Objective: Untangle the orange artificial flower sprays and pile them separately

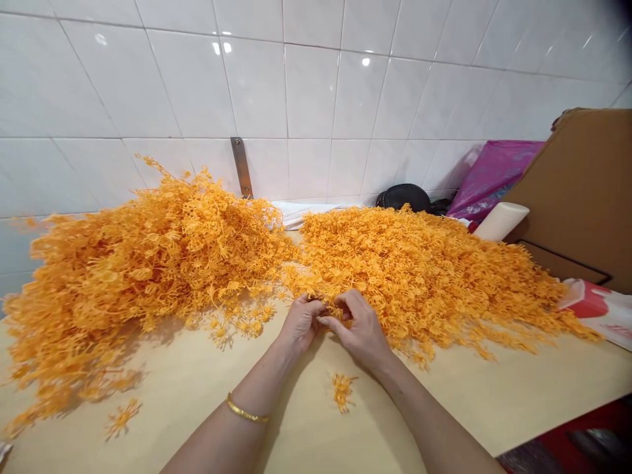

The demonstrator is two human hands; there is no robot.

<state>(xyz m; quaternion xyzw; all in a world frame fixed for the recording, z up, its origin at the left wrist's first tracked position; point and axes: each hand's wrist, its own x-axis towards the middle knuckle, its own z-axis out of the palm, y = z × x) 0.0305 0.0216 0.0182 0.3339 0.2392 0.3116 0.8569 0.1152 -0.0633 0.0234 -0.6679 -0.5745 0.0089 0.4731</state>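
Bare forearms (427, 415) | fingers (353, 301) curled, cannot tell if pinching | orange sprigs (385, 257): spidery, frilly, heaped

You wear a slim, gold-coloured, metal-looking bracelet (247, 413), a rounded band circling your left forearm (212, 431) some way behind your left hand (301, 326). Its surface gleams and looks finely textured, though the pattern is too small to tell. Behind your right hand (364, 332), your right forearm (424, 405) is bare.
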